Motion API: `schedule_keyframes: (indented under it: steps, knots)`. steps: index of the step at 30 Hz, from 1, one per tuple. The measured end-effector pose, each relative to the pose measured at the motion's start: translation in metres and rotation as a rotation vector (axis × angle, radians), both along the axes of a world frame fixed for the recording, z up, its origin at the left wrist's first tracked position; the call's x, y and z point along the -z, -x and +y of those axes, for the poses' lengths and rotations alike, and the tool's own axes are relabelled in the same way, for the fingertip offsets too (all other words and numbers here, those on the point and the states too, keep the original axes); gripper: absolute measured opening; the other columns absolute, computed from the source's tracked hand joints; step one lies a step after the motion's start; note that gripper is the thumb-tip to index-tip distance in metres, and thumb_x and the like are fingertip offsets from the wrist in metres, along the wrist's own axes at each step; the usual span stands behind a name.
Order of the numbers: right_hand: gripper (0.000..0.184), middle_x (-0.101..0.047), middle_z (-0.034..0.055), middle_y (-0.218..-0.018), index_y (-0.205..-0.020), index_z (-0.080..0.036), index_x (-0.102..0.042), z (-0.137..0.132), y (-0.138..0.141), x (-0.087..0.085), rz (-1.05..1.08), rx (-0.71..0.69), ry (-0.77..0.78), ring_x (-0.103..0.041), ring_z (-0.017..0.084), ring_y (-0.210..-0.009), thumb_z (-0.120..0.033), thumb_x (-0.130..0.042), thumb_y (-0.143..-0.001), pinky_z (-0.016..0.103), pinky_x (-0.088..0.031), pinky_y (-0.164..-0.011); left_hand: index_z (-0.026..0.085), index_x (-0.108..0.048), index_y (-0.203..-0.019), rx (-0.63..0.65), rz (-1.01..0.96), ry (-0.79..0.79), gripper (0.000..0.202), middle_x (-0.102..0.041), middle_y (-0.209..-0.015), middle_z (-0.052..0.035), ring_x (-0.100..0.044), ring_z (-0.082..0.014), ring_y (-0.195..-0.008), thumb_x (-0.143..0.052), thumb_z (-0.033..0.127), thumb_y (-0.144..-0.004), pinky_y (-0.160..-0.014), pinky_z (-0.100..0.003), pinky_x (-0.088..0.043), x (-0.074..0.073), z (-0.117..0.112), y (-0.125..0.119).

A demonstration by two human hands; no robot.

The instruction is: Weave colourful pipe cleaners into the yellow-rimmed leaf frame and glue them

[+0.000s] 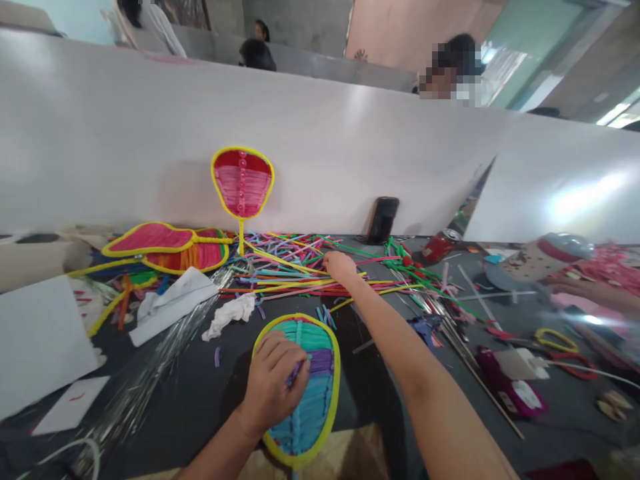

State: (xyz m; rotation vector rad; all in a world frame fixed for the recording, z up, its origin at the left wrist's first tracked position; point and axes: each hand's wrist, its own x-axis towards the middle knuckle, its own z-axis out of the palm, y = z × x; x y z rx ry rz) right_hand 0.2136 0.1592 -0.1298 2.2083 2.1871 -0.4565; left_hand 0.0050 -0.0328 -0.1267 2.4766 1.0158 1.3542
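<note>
Black table (pixel 200 393), white partition (pixel 125 133); left hand (pixel 273 383) pinches purple stem (pixel 295 373), right hand (pixel 340 267) touches strewn stems (pixel 290 270), fingers' grip unclear.

Craft workshop with shared, partitioned benches. Indicators:
- A dark work table (pixel 200 400) carries a loose heap of coloured pipe cleaners (pixel 290 267).
- A finished woven fan (pixel 243 180) stands propped against a white partition board (pixel 125 133).
- Pink craft materials (pixel 615 267) lie at the next place on the right.
- Other people (pixel 257 55) sit behind the partition.
- The concrete wall (pixel 300 23) is bare.
</note>
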Motion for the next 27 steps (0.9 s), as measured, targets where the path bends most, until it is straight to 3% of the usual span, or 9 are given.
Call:
schedule_keyframes:
  steps: [6,8,12,16,22,27]
  knots:
    - [0.033,-0.057,0.0088,-0.123,-0.121,-0.018,-0.056,-0.015,0.007,-0.013,0.071,0.02,-0.141,-0.06,0.021,-0.103,-0.034,-0.057,-0.091,0.043,-0.052,-0.085,0.02,-0.057,-0.081,-0.007,0.01,0.006,0.01,-0.065,-0.071,-0.0008,-0.058,-0.0157,-0.071,-0.056,0.01,-0.082,-0.082,-0.036,-0.047,-0.002,0.001,0.0]
    - [0.03,-0.06,0.0078,-0.118,-0.119,-0.017,-0.056,-0.029,0.011,-0.018,0.126,-0.042,-0.17,-0.061,0.02,-0.099,-0.033,-0.054,-0.093,0.04,-0.052,-0.083,0.02,-0.057,-0.08,-0.004,0.006,-0.002,0.011,-0.065,-0.071,-0.0008,-0.057,-0.0158,-0.071,-0.056,0.009,-0.082,-0.081,-0.036,-0.047,-0.004,0.001,-0.001]
    - [0.018,-0.068,-0.0009,-0.091,-0.107,-0.02,-0.055,-0.06,0.024,-0.02,0.237,-0.25,-0.105,-0.063,0.011,-0.078,-0.017,-0.041,-0.096,0.023,-0.048,-0.07,0.02,-0.056,-0.079,0.0,0.006,-0.02,0.012,-0.064,-0.07,-0.0009,-0.056,-0.016,-0.071,-0.057,0.008,-0.081,-0.081,-0.036,-0.047,-0.005,0.001,-0.002]
    - [0.012,-0.068,0.0011,-0.085,-0.101,-0.018,-0.055,-0.074,0.034,-0.012,0.243,-0.35,-0.062,-0.063,0.015,-0.077,-0.016,-0.049,-0.091,0.025,-0.046,-0.066,0.02,-0.057,-0.08,-0.001,0.014,-0.049,0.012,-0.064,-0.07,-0.0007,-0.057,-0.0158,-0.07,-0.057,0.008,-0.081,-0.081,-0.035,-0.047,-0.005,0.003,-0.002]
    - [0.028,-0.061,0.0073,-0.115,-0.114,-0.015,-0.058,-0.051,0.039,-0.008,0.213,-0.305,-0.112,-0.061,0.02,-0.1,-0.033,-0.057,-0.092,0.042,-0.052,-0.085,0.019,-0.057,-0.079,-0.022,0.023,-0.103,0.011,-0.065,-0.069,-0.001,-0.059,-0.0166,-0.069,-0.058,0.009,-0.081,-0.08,-0.035,-0.048,-0.008,0.006,-0.001]
    - [0.031,-0.061,0.0075,-0.114,-0.118,-0.016,-0.057,-0.038,0.006,-0.023,0.172,-0.088,-0.167,-0.063,0.019,-0.095,-0.033,-0.056,-0.092,0.039,-0.054,-0.08,0.019,-0.057,-0.078,-0.026,0.019,-0.123,0.011,-0.065,-0.069,-0.0008,-0.058,-0.0162,-0.069,-0.058,0.009,-0.081,-0.08,-0.034,-0.047,-0.008,0.007,0.0]
